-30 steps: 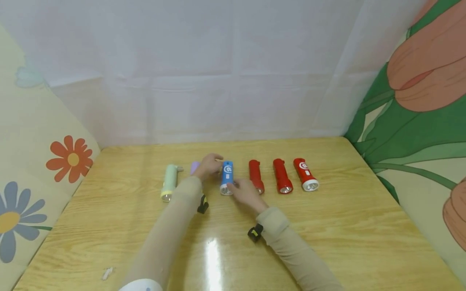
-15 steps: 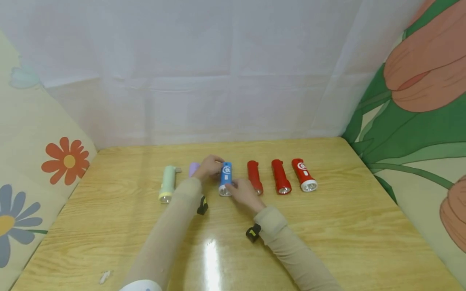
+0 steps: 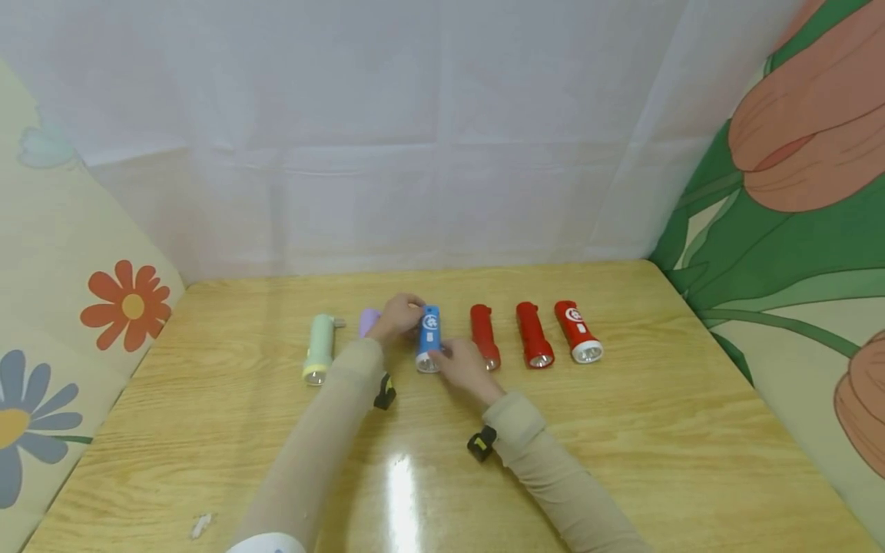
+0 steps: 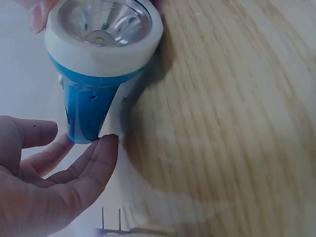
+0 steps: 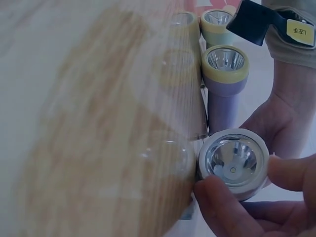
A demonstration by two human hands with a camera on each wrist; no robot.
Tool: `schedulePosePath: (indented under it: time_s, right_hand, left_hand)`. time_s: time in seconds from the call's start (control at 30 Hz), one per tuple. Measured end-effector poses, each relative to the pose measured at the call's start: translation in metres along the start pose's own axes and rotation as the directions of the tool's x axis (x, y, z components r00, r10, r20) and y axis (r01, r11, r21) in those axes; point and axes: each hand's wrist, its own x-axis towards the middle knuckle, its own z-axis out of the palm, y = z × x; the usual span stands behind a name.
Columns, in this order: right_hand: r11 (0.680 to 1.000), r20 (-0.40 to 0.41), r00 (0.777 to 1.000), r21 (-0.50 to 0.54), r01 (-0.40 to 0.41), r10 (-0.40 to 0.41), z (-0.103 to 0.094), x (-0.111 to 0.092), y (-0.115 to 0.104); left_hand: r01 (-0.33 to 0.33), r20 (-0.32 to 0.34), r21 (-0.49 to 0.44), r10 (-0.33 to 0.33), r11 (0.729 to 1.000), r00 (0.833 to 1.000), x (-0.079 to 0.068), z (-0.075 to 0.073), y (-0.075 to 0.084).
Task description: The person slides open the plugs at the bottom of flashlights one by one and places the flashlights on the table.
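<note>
A blue flashlight [image 3: 430,338] with a white head lies near the table's middle, its lens toward me. My right hand [image 3: 466,369] pinches its head; in the right wrist view the thumb and a finger sit on opposite sides of the white rim [image 5: 261,143]. At the tail end is my left hand [image 3: 399,316]. In the left wrist view its relaxed fingers [image 4: 106,153] touch the blue tail, while the thumb stays slightly apart. Beside the left hand lies a purple flashlight [image 3: 369,318], mostly covered by that hand in the head view.
A mint green flashlight [image 3: 320,349] with plug prongs lies to the left. Right of my hands is a row of red flashlights: one [image 3: 483,330] beside the right hand, another [image 3: 532,330] farther over, and a white-headed one [image 3: 577,330] at the end. A white scrap [image 3: 202,525] lies front left.
Both hands keep their places at the blue flashlight. The head view shifts slightly; the flashlights stay in the same row.
</note>
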Motion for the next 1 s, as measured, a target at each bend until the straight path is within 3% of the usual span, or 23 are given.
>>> schedulePosePath:
  time_s: [0.23,0.4,0.7,0.83,1.0]
  right_hand:
    - [1.000,-0.012,1.000,-0.004,0.014,-0.014,0.001,-0.001,0.001]
    - [1.000,-0.004,1.000,0.025,0.010,-0.010,0.001,-0.003,0.000]
    - [1.000,0.005,1.000,0.001,0.022,-0.022,-0.001,-0.004,-0.003]
    - [1.000,0.011,1.000,0.001,0.019,-0.019,-0.001,-0.005,-0.004]
    - [1.000,0.015,0.999,-0.010,0.030,-0.030,-0.003,-0.005,-0.005]
  left_hand:
    - [0.013,-0.006,-0.137,-0.014,0.990,1.000,-0.007,-0.006,0.006]
    - [0.006,-0.007,-0.177,-0.008,0.984,1.000,-0.014,-0.010,0.011]
    - [-0.109,-0.068,-0.083,0.103,0.991,0.992,-0.015,-0.013,0.007]
    - [-0.177,-0.097,-0.091,0.168,0.980,0.981,-0.017,-0.015,0.005]
    - [-0.197,-0.107,-0.124,0.184,0.973,0.977,-0.017,-0.015,0.004]
